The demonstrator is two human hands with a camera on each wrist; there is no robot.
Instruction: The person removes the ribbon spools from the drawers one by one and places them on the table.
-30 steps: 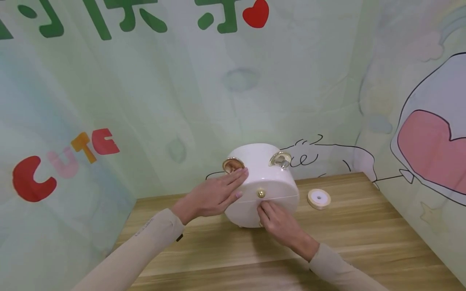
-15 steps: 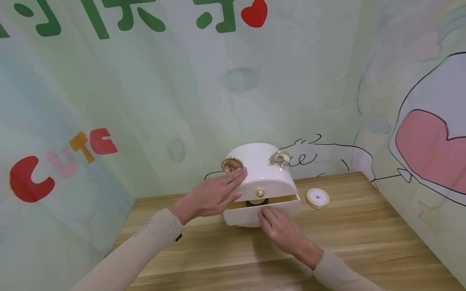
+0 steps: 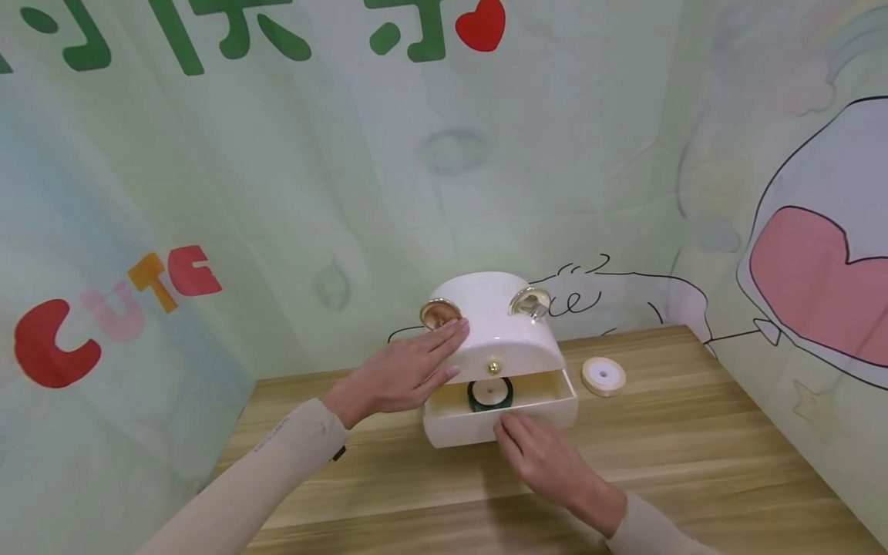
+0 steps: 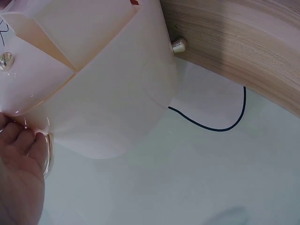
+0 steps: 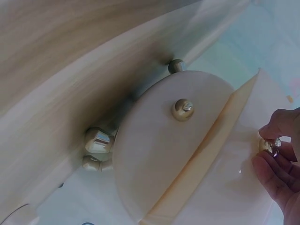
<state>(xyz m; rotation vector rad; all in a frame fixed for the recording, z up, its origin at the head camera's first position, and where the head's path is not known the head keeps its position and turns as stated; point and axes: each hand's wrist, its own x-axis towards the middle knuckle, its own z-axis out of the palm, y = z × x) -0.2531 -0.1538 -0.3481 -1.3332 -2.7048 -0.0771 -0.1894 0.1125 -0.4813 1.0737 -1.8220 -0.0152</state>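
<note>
A white rounded box [image 3: 486, 324] with gold trim stands on the wooden table, its lower drawer [image 3: 458, 428] pulled partway out. Inside the drawer lies a dark green ribbon spool [image 3: 490, 393] with a pale centre. My right hand [image 3: 544, 466] is at the drawer front; in the right wrist view its thumb and fingers pinch the gold drawer knob [image 5: 268, 145]. My left hand [image 3: 402, 370] rests on the box's upper left side with its fingers extended, beside the left gold ear-shaped fitting [image 3: 440, 312]. A second gold knob [image 3: 494, 366] on the upper half is untouched.
A cream ribbon spool [image 3: 603, 376] lies on the wooden table [image 3: 666, 432], right of the box. A printed cloth backdrop [image 3: 333, 193] stands close behind the box and along both sides. Small gold feet [image 4: 179, 45] show beneath the box.
The drawer was shut a second ago and has slid out toward me, with my right hand drawing back along with it. The green spool inside has come into sight. My left hand has stayed put.
</note>
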